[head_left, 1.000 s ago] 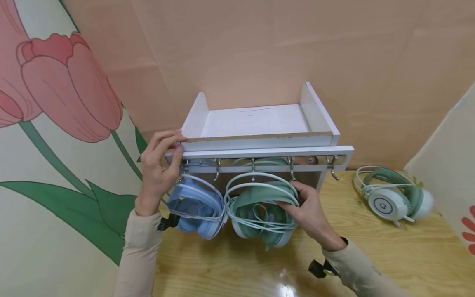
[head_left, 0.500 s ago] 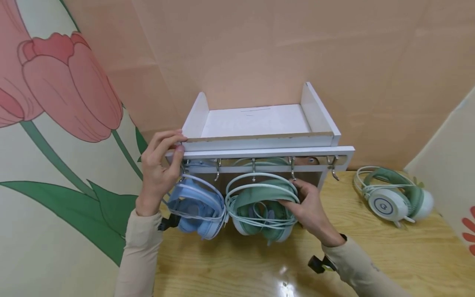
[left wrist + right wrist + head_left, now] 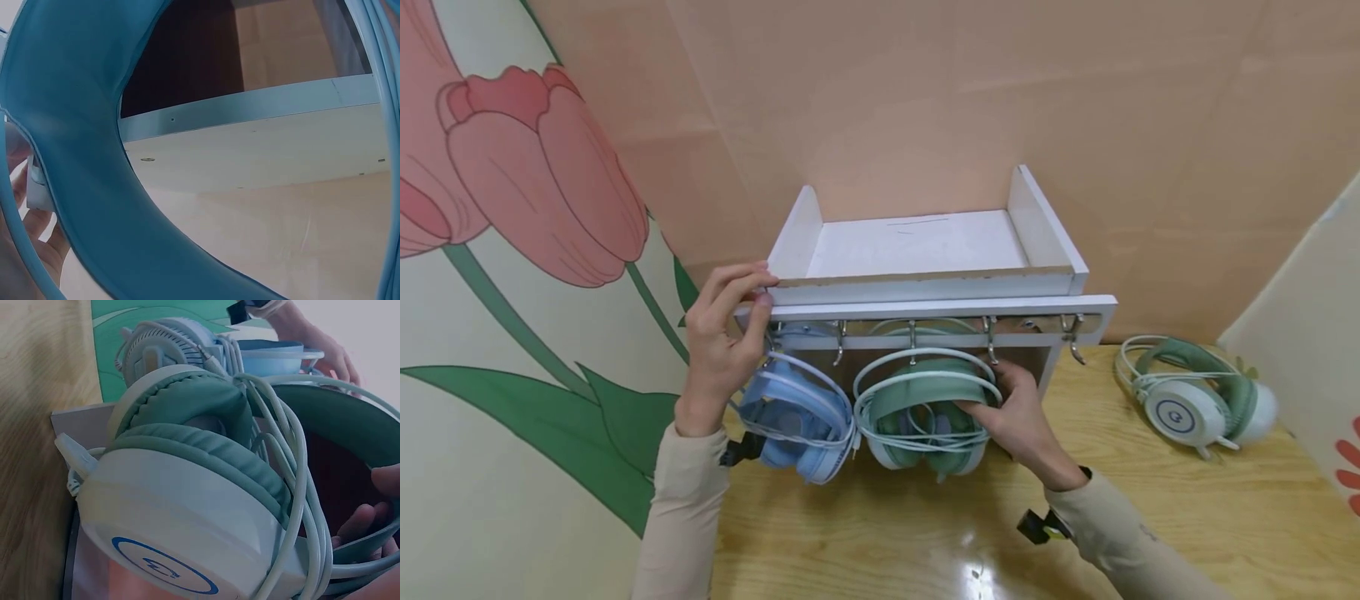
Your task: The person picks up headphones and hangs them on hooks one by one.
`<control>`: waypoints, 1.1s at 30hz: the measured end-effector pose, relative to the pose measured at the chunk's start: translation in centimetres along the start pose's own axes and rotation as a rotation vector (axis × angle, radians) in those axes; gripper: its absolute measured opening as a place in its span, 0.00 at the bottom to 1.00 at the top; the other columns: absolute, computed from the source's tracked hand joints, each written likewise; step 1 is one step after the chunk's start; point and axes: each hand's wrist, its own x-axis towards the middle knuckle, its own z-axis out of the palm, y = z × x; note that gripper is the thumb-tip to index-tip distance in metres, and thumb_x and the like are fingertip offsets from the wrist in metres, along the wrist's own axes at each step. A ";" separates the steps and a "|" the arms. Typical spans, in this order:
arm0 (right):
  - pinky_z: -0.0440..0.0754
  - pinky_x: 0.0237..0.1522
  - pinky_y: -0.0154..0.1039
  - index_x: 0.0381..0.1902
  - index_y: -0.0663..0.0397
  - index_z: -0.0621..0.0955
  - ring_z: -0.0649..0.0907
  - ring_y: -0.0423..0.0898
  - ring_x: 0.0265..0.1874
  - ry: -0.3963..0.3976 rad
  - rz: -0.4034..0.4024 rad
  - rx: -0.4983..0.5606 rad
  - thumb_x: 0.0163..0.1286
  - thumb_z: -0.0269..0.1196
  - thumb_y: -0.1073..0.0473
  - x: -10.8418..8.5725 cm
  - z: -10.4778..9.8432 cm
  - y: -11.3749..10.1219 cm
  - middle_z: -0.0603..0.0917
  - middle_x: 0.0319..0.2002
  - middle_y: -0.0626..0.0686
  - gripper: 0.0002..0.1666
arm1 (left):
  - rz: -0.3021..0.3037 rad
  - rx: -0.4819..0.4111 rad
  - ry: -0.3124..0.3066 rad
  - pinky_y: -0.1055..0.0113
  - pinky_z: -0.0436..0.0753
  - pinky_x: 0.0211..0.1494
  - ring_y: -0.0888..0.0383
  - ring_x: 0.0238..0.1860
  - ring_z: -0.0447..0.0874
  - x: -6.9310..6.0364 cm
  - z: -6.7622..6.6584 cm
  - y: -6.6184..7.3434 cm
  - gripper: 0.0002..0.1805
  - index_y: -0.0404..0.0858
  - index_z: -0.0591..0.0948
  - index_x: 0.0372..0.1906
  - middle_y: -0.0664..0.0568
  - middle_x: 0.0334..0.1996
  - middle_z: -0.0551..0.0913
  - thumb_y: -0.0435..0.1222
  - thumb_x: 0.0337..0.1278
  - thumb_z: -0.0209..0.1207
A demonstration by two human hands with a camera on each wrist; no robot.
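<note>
Right hand [image 3: 1018, 421] pinches the green headset [image 3: 928, 392]; left hand [image 3: 724, 329] pinches the white hook rack [image 3: 925, 309]; blue headset [image 3: 822, 458] hangs just beside; second green headset [image 3: 1180, 412] lies on wood-grain table [image 3: 880, 542].

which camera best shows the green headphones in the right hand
Right wrist: the green headphones appear close up, ear pads and oval logo clear. Head shows them smaller, headband visible, logo hidden. In the left wrist view I can't make them out.
</note>
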 end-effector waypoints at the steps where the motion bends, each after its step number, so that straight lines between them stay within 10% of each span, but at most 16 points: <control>1: 0.88 0.49 0.29 0.55 0.70 0.83 0.87 0.34 0.45 0.004 -0.001 0.002 0.64 0.71 0.75 0.1 0.0 0.1 0.88 0.45 0.35 0.21 | 0.001 0.000 0.000 0.73 0.87 0.56 0.47 0.54 0.87 0.0 0.0 0.0 0.11 0.33 0.89 0.51 0.39 0.56 0.85 0.29 0.73 0.59; 33: 0.84 0.63 0.34 0.72 0.52 0.77 0.84 0.43 0.57 -0.133 -0.115 0.034 0.64 0.73 0.73 0.4 -0.6 0.4 0.85 0.58 0.52 0.39 | 0.089 0.012 -0.031 0.65 0.84 0.71 0.43 0.62 0.87 0.5 -0.3 -0.2 0.14 0.33 0.90 0.54 0.38 0.55 0.88 0.27 0.69 0.62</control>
